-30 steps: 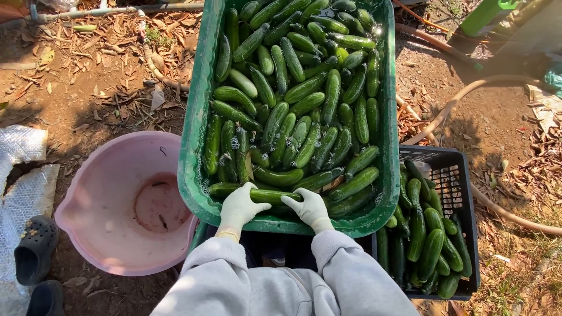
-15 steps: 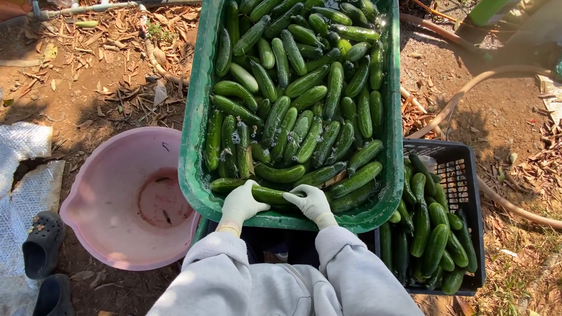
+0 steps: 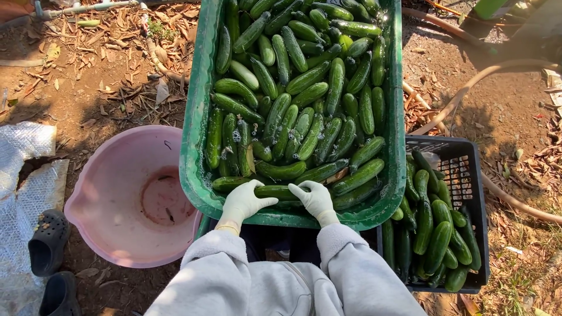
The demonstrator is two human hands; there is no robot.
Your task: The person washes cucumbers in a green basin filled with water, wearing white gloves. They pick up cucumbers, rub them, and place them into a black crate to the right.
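A single cucumber (image 3: 275,191) is gripped at the near end of the green tub (image 3: 196,140), just inside its near rim. Its long axis runs crosswise, left to right, parallel to that rim. The left hand (image 3: 244,201) is closed around its left end and the right hand (image 3: 314,198) around its right end; both are white-gloved and equally near. A black crate (image 3: 468,175) of cucumbers is seen right of the tub, a pink bucket (image 3: 105,193) left of it. No labels or signs can be made out.
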